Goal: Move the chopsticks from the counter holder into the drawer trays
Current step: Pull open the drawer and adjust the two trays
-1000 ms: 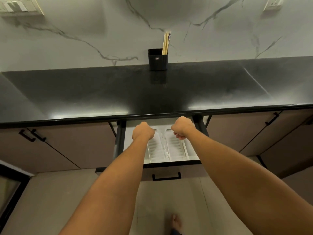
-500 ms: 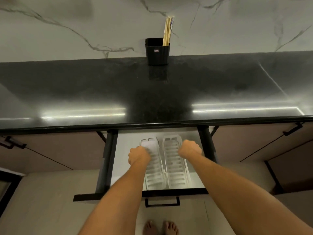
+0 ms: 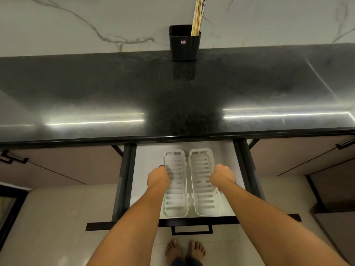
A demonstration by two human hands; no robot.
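We are gripping the outer rims of the two trays (image 3: 190, 183) in the open drawer (image 3: 247, 169), left hand (image 3: 158, 179) and right hand (image 3: 222, 177) curled shut. The chopsticks (image 3: 198, 16) are standing upright in the holder (image 3: 184, 44) at the counter (image 3: 115, 89) back, straight ahead, slightly nearer our right hand.

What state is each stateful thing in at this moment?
Drawer: pulled open.
Left tray: in drawer, empty.
Right tray: in drawer, empty.
Holder: upright on counter.
Chopsticks: standing in holder.
Left hand: closed, at left tray.
Right hand: closed, at right tray.
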